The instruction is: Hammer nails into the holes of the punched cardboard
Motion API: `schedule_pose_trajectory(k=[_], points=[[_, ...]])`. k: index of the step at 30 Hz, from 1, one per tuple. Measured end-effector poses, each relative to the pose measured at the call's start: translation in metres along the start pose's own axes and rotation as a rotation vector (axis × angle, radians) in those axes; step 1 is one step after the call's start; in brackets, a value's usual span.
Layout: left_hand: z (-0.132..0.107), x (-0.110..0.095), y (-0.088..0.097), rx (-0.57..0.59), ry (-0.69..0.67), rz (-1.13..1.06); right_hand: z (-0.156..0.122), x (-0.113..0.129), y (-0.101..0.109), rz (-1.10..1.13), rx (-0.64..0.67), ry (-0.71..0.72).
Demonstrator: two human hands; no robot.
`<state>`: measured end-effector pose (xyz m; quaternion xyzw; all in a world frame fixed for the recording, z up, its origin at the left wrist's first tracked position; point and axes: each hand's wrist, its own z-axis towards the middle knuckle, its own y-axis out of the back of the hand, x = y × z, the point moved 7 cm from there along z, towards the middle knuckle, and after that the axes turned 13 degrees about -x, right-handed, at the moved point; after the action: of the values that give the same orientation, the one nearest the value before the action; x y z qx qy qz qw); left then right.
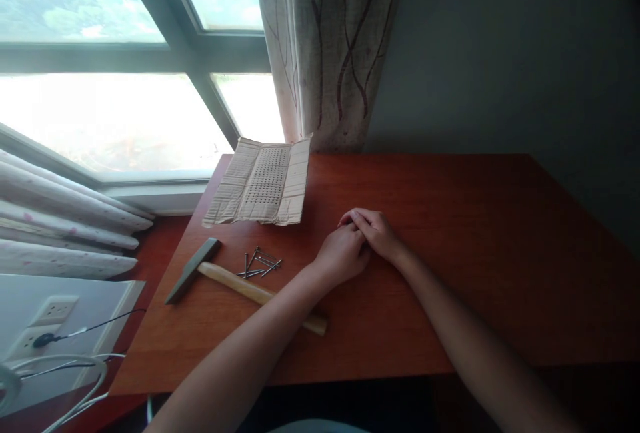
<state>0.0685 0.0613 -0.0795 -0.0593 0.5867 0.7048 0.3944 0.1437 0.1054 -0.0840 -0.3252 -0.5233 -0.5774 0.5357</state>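
Note:
My left hand (341,254) and my right hand (376,228) are clasped together above the middle of the table. The right one lies over the left fingers, and both are closed. No object shows in either of them. Beneath my left forearm lies a hammer (235,281) with a grey metal head and a wooden handle; the arm hides part of the handle. A small pile of loose nails (261,265) lies between the hammer and my left hand. Farther back, a creased piece of corrugated cardboard (296,180) has rows of small dark holes in its middle panel.
The reddish-brown wooden table (450,220) has its left edge near a window (100,120). A patterned curtain (330,53) hangs behind it. At the lower left are wall sockets (53,311) with a black plug (45,340) and white cables (95,380).

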Motion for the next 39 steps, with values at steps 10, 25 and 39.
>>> schedule_pose_trajectory(k=[10,25,39], points=[[0.0,0.0017,-0.0007,-0.004,0.004,-0.005,0.0004,0.0003,0.0002,0.004,0.002,-0.005],[0.0012,0.0002,0.001,0.006,0.002,0.0,0.0003,-0.0019,-0.0004,-0.004,0.006,-0.009],[0.0006,-0.0017,0.0018,0.01,-0.01,0.0,-0.001,-0.0003,0.0003,-0.01,0.014,-0.005]])
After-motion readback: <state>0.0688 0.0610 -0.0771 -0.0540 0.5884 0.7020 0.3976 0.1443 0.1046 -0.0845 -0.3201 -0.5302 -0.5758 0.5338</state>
